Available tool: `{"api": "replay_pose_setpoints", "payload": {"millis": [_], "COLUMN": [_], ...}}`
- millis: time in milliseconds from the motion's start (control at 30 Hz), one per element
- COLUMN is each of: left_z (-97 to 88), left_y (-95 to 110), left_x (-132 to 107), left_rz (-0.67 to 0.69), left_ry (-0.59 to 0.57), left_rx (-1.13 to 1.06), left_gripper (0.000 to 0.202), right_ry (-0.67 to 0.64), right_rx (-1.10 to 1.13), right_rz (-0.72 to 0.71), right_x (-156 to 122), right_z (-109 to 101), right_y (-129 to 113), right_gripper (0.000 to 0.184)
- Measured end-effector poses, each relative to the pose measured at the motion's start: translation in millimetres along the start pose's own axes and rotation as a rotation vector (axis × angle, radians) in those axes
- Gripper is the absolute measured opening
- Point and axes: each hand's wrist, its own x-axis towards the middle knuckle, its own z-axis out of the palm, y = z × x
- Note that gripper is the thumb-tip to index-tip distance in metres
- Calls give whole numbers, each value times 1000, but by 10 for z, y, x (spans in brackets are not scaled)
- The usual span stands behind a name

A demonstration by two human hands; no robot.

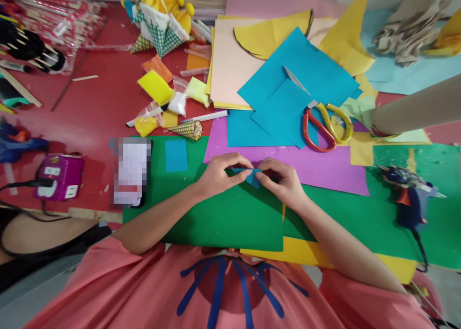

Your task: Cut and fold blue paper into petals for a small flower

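Note:
A small folded piece of blue paper (254,179) is held between my two hands above the green sheet (216,223). My left hand (227,173) pinches its left end between thumb and fingers. The right end is pinched by my right hand (281,179). Part of the paper is hidden behind the fingertips. A small blue paper rectangle (176,155) lies flat on the green sheet, left of my hands. Beyond my right hand, scissors (320,127) with red and yellow handles rest partly open on blue sheets (284,105).
A phone (131,173) lies at the left, near a purple power box (61,177). One hot glue gun (414,194) is at the right, another glue gun (21,144) far left. Behind are clay packets (155,87), a patterned cone (189,129) and a cardboard tube (418,103).

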Motion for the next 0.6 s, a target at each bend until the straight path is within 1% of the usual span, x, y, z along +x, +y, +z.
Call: {"api": "replay_pose_setpoints", "payload": {"millis": [100,167,233,367,467,600], "left_z": [-1,-2,-2,0,4,6], "left_y": [-17,-28,-33,-31,-27,-33], "left_x": [-6,-10,-14,-22,-22,-17], "left_rz": [80,102,48,-117,-162,-182], "left_ry": [10,-7,-9,46,79,106], "left_rx": [-30,-49,-53,-93,-139,-132], "left_gripper": [7,7,10,13,11,11], "right_ry": [-51,-58,-39,19,43,58], "right_rx": [-9,-6,8,45,55,53], "right_rz": [17,23,23,45,81,133], "right_x": [5,7,7,-2,-10,-8], "right_z": [-8,-7,-5,-9,-13,-6], "right_y": [-1,1,6,14,17,19], "right_gripper": [7,9,9,10,11,10]}}
